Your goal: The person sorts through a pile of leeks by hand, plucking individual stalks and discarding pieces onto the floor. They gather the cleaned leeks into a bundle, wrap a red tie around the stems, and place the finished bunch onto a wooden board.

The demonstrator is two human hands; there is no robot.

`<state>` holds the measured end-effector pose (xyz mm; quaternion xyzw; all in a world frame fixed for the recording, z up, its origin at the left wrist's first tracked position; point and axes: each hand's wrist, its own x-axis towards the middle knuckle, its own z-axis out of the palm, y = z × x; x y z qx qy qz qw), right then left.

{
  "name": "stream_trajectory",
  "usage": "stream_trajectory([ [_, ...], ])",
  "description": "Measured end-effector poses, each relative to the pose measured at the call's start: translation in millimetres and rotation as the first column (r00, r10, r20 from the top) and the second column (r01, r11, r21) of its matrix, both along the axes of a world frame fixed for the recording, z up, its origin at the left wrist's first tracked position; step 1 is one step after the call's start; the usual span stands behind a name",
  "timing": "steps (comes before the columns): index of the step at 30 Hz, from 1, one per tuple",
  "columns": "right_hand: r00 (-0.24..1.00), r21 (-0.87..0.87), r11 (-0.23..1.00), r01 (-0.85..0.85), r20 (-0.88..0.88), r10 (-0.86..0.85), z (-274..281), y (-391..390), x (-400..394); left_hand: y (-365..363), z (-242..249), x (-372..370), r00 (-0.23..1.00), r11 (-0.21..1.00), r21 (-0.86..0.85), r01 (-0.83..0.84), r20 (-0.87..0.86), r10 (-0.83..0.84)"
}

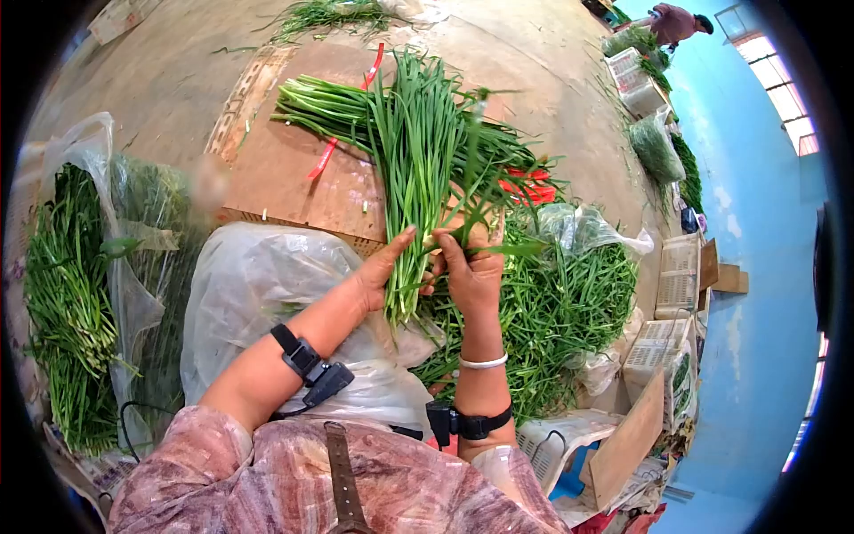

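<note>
My left hand (384, 269) is closed around the lower stems of a bunch of garlic chives (411, 169), whose leaves point away from me. Beside it, my right hand (476, 274) pinches a few loose chive leaves (477, 160), partly smeared by motion. Under the held bunch, another chive bundle (327, 105) lies crosswise on a brown board (294, 182). A red strip (324, 158) runs beneath that bundle. More red strips (529, 187) lie at the board's right side.
Loose chives (569, 303) are heaped at my right. Clear plastic sheeting (267, 285) covers something before me. A plastic bag (98, 160) with chives (71, 311) stands at left. White crates (680, 267) line the blue wall, and another person (674, 25) bends at the far right.
</note>
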<state>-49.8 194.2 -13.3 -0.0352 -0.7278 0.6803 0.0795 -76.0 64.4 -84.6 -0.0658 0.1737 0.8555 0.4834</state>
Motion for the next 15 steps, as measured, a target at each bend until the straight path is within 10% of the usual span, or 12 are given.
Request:
stream_trajectory([
  [5,0.994,0.421,0.903,-0.083,-0.029,0.105,-6,-8,1,1,-19,1,0.995,0.993,0.068,-0.097,0.000,0.097],
  [15,0.944,0.482,0.876,0.013,-0.296,0.148,2,-23,-10,-1,-34,3,0.994,0.997,0.033,-0.071,0.087,0.068],
])
